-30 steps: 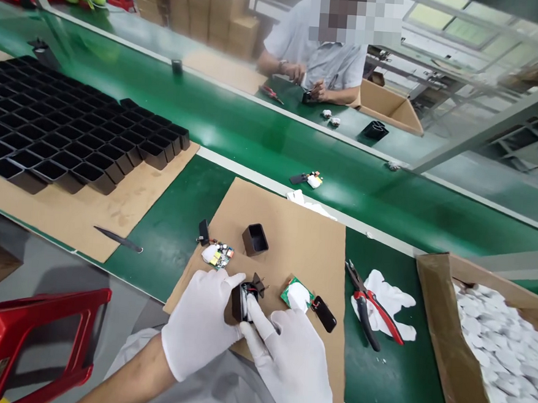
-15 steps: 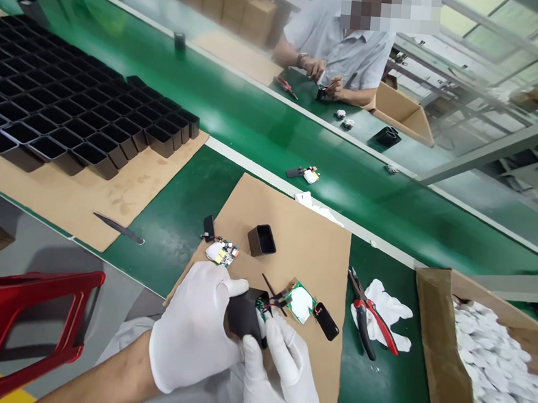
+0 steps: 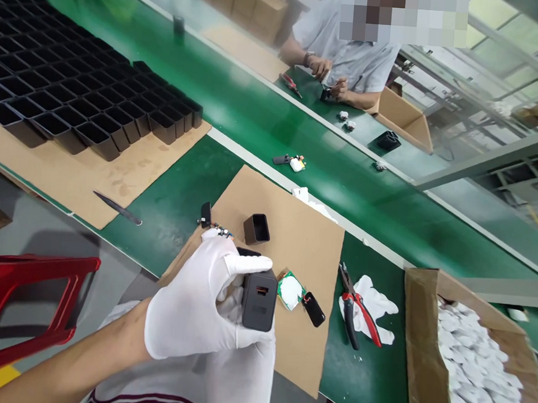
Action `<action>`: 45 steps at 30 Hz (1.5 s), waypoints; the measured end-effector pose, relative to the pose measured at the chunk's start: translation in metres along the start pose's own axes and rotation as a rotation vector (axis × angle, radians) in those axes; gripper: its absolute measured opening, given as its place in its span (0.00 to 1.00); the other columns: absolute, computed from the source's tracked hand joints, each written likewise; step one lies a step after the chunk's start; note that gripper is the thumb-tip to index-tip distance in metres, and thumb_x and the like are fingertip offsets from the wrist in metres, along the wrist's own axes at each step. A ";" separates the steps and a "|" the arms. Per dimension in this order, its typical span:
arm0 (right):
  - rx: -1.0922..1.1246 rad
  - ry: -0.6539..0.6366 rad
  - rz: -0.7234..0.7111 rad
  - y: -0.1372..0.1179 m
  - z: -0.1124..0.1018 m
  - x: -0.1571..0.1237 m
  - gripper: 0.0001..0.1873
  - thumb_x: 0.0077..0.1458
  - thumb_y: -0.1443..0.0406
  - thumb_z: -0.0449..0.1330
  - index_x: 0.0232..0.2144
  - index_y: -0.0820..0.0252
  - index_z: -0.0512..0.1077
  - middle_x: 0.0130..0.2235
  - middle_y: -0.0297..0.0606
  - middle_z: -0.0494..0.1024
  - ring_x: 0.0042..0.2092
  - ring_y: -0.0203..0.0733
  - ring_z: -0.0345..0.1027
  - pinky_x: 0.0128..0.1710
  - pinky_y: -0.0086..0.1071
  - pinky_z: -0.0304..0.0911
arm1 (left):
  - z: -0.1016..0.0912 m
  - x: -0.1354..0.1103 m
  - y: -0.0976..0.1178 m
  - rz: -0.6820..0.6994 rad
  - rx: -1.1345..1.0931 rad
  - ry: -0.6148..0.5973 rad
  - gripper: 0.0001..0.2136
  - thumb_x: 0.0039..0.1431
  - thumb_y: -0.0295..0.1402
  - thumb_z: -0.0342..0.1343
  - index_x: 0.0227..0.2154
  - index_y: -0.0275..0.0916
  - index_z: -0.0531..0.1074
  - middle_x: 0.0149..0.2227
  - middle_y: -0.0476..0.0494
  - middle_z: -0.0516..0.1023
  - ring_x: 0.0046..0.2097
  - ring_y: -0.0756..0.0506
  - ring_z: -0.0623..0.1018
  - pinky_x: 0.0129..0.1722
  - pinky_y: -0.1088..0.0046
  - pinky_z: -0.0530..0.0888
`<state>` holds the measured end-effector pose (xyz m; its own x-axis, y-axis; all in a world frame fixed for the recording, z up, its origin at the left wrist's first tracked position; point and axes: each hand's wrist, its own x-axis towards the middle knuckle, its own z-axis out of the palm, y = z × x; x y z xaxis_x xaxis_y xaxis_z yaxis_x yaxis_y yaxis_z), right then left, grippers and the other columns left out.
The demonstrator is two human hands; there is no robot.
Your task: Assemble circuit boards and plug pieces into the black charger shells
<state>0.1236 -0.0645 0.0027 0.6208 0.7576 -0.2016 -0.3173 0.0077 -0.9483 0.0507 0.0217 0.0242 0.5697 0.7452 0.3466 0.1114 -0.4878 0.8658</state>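
Note:
My gloved left hand (image 3: 197, 301) is closed around a black plastic housing (image 3: 260, 299), thumb and finger on opposite edges. The housing's end face is turned to me and has a small slot with copper-coloured metal inside. Low behind the left hand is my gloved right hand (image 3: 241, 371); its fingers are mostly hidden. An open black case (image 3: 258, 228) lies on the cardboard sheet (image 3: 300, 240). To the right of the held housing is a green circuit board (image 3: 291, 290) with a white pad, wired to a black end cap (image 3: 313, 309). Another circuit board (image 3: 218, 232) is partly covered by my left hand.
Rows of black cases (image 3: 74, 83) fill the left. A pointed tool (image 3: 117, 207) lies near the front edge. Red-handled pliers (image 3: 358, 306) rest on a white glove (image 3: 375, 301), beside a carton (image 3: 425, 335) of white pieces. Across the bench sits a co-worker (image 3: 343, 59).
The black housing has turned so its end face points to me. My right hand has moved left, behind and below the left hand. The small assembly on the green belt has shifted slightly left.

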 end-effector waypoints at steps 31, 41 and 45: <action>-1.292 0.253 -0.885 0.034 -0.078 -0.003 0.20 0.67 0.62 0.71 0.60 0.55 0.79 0.47 0.40 0.90 0.41 0.45 0.87 0.41 0.32 0.81 | 0.000 -0.049 -0.053 0.199 0.211 0.138 0.17 0.65 0.23 0.61 0.54 0.43 0.72 0.28 0.54 0.68 0.32 0.45 0.71 0.37 0.65 0.70; -1.294 -0.420 -0.548 -0.044 -0.095 0.045 0.36 0.70 0.68 0.56 0.77 0.50 0.59 0.73 0.43 0.71 0.74 0.54 0.66 0.70 0.54 0.71 | 0.045 -0.029 -0.050 -0.226 0.116 -0.238 0.25 0.51 0.26 0.71 0.54 0.40 0.77 0.49 0.38 0.83 0.52 0.33 0.82 0.54 0.51 0.80; -1.268 -0.514 -0.452 -0.054 -0.102 0.065 0.25 0.70 0.66 0.61 0.66 0.50 0.74 0.57 0.38 0.86 0.57 0.49 0.83 0.59 0.45 0.81 | 0.034 -0.020 -0.049 -0.248 0.041 -0.286 0.17 0.53 0.26 0.69 0.46 0.43 0.79 0.45 0.43 0.84 0.51 0.35 0.82 0.54 0.54 0.78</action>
<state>0.2539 -0.0820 0.0157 0.0852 0.9962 0.0193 0.8422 -0.0617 -0.5357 0.0615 0.0160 -0.0374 0.7246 0.6891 0.0081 0.3043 -0.3305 0.8934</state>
